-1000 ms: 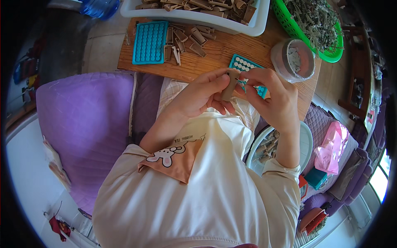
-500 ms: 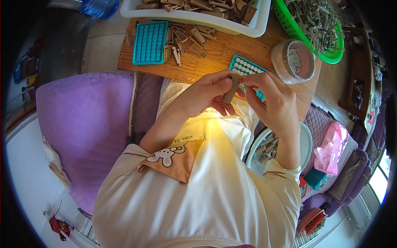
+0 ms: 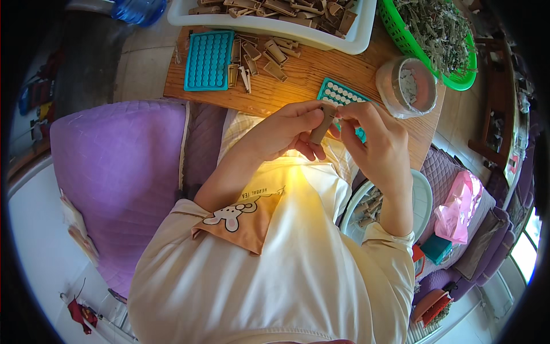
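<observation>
My left hand [image 3: 286, 129] is closed around a small brown plastic part [image 3: 324, 127], an elongated casing held tilted above my lap, just off the table's front edge. The thumb presses on its upper end. My right hand [image 3: 379, 137] is pinched, its fingertips beside that upper end; what they hold, if anything, is too small to make out. Partly behind my right fingers lies a teal tray [image 3: 361, 135] with rows of round white pieces [image 3: 338, 90]. Further left on the table are several loose brown parts [image 3: 275, 51] like the held one.
Another teal tray [image 3: 207, 60] with round hollows lies at the table's left. At the back stands a white bin [image 3: 326, 41] of brown parts. A tub [image 3: 395, 100] with white bits and a green basket [image 3: 467, 80] are at the right. A pale bucket [image 3: 424, 200] stands by my right forearm.
My right hand has shifted slightly at the brown part's upper end, and its fingertips have come up a little. My left hand keeps its grip nearly in place.
</observation>
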`<state>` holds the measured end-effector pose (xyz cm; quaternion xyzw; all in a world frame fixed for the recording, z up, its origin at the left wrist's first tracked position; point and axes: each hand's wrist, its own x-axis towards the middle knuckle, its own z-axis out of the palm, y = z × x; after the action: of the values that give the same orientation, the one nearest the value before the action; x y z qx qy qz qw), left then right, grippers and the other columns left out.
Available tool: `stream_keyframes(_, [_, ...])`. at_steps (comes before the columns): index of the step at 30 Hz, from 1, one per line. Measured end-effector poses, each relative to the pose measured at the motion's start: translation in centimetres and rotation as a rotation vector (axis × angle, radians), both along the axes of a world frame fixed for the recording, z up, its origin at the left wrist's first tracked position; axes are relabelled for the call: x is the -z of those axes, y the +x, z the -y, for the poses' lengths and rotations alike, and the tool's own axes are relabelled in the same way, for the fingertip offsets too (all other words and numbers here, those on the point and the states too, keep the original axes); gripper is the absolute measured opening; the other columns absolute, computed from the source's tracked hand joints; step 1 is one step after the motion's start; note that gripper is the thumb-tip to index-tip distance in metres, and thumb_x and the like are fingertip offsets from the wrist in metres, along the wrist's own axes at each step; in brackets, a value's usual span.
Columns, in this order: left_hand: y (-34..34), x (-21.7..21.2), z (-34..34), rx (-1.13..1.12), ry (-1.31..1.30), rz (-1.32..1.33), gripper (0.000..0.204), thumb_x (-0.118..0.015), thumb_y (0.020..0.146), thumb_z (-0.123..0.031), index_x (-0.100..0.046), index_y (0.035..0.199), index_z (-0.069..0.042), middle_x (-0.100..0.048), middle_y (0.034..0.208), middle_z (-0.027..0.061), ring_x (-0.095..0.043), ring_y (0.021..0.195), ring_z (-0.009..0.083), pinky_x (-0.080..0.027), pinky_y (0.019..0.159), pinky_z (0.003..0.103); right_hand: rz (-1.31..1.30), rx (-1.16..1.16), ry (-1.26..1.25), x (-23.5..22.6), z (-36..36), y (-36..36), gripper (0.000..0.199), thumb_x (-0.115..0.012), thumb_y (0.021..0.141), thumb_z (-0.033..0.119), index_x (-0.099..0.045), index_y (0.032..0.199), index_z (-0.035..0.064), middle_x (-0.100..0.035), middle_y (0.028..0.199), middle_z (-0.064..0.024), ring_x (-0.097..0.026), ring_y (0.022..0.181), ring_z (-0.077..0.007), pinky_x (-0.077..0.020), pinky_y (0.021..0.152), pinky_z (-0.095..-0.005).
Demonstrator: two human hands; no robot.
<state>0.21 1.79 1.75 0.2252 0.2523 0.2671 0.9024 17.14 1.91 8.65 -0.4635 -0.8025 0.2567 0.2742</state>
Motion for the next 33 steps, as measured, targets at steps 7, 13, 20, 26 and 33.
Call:
stream_keyframes(7, [0.3, 0.2, -0.1, 0.004, -0.015, -0.033, 0.038, -0.039, 0.087, -0.030, -0.038, 0.116, -0.005, -0.057, 0.092, 0.0097, -0.060, 0.061, 0.0153, -0.051, 0.052, 0.022, 0.034, 0.006, -0.019, 0.3, 0.0, 0.1, 0.015, -0.058, 0.070, 0.003, -0.049, 0.083, 0.0044, -0.051, 0.069, -0.0094, -0.053, 0.057, -0.0275, -0.0425, 0.048, -0.0335])
stream_keyframes(13, [0.5, 0.6, -0.2, -0.003, -0.029, 0.028, 0.038, -0.040, 0.086, -0.030, -0.038, 0.115, -0.005, -0.057, 0.091, 0.0097, -0.060, 0.060, 0.0154, -0.051, 0.053, 0.023, 0.006, 0.022, -0.024, 0.3, 0.1, 0.1, 0.015, -0.057, 0.069, 0.001, -0.048, 0.080, 0.0044, -0.050, 0.068, -0.0101, -0.053, 0.058, -0.0283, -0.0424, 0.048, -0.0338])
stream_keyframes(20, [0.7, 0.4, -0.3, 0.014, -0.044, 0.029, 0.037, -0.040, 0.086, -0.028, -0.038, 0.115, -0.004, -0.057, 0.089, 0.0102, -0.060, 0.060, 0.0162, -0.052, 0.053, 0.024, -0.063, 0.101, -0.006, 1.0, 0.1, 0.1, 0.013, -0.056, 0.068, -0.001, -0.048, 0.077, 0.0031, -0.050, 0.067, -0.0098, -0.052, 0.057, -0.0278, -0.0427, 0.048, -0.0335])
stream_keyframes(26, [1.2, 0.2, 0.0, -0.021, -0.042, -0.052, 0.035, -0.038, 0.087, -0.029, -0.040, 0.112, -0.004, -0.056, 0.086, 0.0088, -0.059, 0.060, 0.0153, -0.052, 0.055, 0.026, 0.009, 0.103, 0.001, 0.6, 0.7, -0.1, 0.012, -0.056, 0.068, -0.003, -0.049, 0.076, 0.0025, -0.053, 0.068, -0.0093, -0.054, 0.058, -0.0264, -0.0432, 0.050, -0.0314])
stream_keyframes(33, [2.1, -0.9, 0.1, 0.041, 0.025, -0.096, 0.033, -0.038, 0.087, -0.029, -0.043, 0.111, -0.007, -0.056, 0.085, 0.0072, -0.058, 0.059, 0.0138, -0.051, 0.054, 0.024, -0.006, 0.089, -0.040, 0.1, 1.0, 1.4, 0.013, -0.056, 0.069, -0.001, -0.045, 0.076, 0.0031, -0.049, 0.066, -0.0114, -0.052, 0.058, -0.0294, -0.0415, 0.048, -0.0350])
